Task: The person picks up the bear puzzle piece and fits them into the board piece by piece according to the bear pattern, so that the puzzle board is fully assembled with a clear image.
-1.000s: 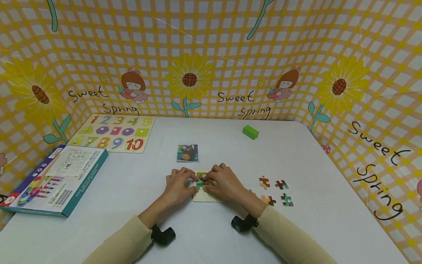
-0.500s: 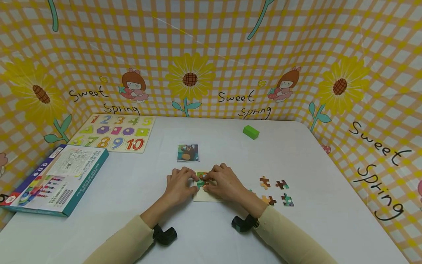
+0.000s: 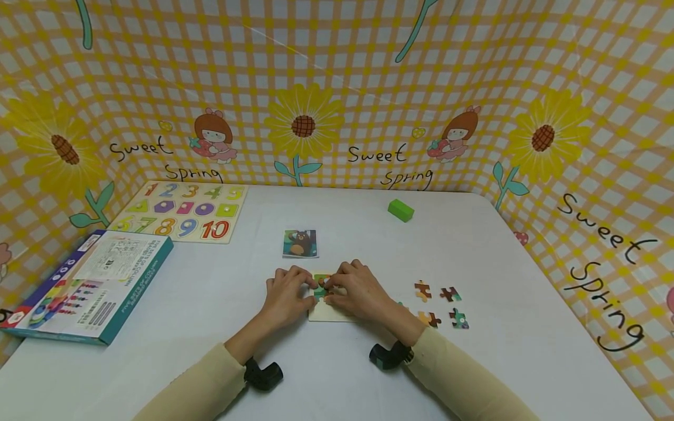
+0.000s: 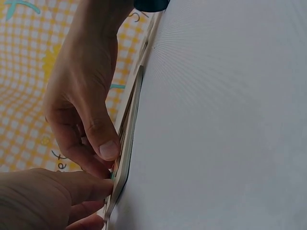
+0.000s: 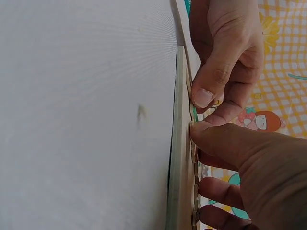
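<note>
The pale puzzle board (image 3: 330,314) is set flat on the white table (image 3: 253,222), between the 2 hands and straight ahead of the person. It is reached at its left edge by the fingertips of the left hand (image 3: 286,298), while its right part is covered by the right hand (image 3: 362,292), so which way its long axis runs cannot be told. The placed pieces (image 3: 319,293) show at its far left, where the 2 hands nearly meet; fingertips are set against them from both sides, but whether anything is pinched or merely pressed cannot be told (the board is seen only edge-on from the wrists). At least 4 loose pieces (image 3: 423,290) are spread to the right, the right hand being clearly nearer to them than the left.
</note>
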Motion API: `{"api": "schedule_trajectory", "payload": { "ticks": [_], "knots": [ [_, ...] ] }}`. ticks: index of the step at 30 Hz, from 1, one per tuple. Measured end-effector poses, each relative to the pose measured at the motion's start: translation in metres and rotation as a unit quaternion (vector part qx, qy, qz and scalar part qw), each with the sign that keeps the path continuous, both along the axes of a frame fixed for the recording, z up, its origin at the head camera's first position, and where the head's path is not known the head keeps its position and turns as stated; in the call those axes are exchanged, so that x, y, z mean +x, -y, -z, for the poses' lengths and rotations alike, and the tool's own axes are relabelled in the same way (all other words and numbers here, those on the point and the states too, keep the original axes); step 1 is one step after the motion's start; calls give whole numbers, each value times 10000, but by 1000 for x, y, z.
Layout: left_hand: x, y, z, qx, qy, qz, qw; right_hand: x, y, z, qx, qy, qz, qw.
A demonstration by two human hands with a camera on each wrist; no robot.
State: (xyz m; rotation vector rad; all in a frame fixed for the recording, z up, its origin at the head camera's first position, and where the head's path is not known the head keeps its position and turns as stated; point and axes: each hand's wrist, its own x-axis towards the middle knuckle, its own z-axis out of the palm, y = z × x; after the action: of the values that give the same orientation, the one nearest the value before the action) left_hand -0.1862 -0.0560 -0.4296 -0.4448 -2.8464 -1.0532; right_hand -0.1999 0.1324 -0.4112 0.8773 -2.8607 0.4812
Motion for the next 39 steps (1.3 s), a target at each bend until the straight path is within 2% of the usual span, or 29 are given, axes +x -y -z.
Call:
{"api": "schedule_trajectory", "payload": {
  "ticks": [9, 19, 29, 39],
  "knots": [
    [2, -1, 1, -178, -144, -24, 9997, 1, 1, 0, -24, -39, -7, 10000],
    [2, -3, 0, -115, -168, -70, 9998, 0, 2, 0, -8, -74, 4, 10000],
    [2, -2, 1, -102, -117, -71, 9999, 2, 2, -1, 23, 136, 103, 9999],
    [1, -3, 0, -25, -76, -8, 10000, 2, -14, -12, -108, 374, 384, 9985]
  ]
}}
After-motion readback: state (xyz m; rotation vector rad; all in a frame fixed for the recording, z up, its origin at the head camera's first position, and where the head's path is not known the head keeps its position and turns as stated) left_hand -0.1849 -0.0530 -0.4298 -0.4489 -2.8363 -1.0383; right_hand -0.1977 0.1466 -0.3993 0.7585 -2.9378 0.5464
